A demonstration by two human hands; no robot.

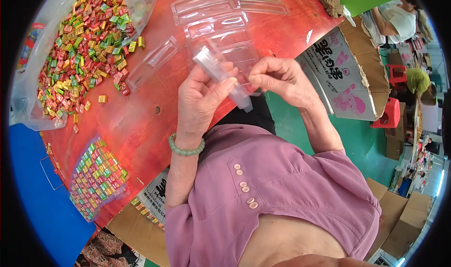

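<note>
My left hand (202, 95), a green bead bracelet at its wrist, is closed round a narrow clear plastic tray (217, 68), held tilted over the table edge. It looks like more than one layer, but I cannot tell for sure. The thumb and fingers of my right hand (282, 79) pinch together at the edge of the clear plastic beside it. Beyond my hands, several similar clear trays (211, 27) lie in a row on the red table (155, 98). Another pair of clear trays (152, 62) rests to the left.
A plastic bag (35, 112) at far left spills a heap of small colourful boxes (89, 46). Filled packs of such boxes (98, 177) lie at the table's near left. Open cartons (345, 69) stand at right, near red stools (389, 114). Another person (397, 22) sits beyond.
</note>
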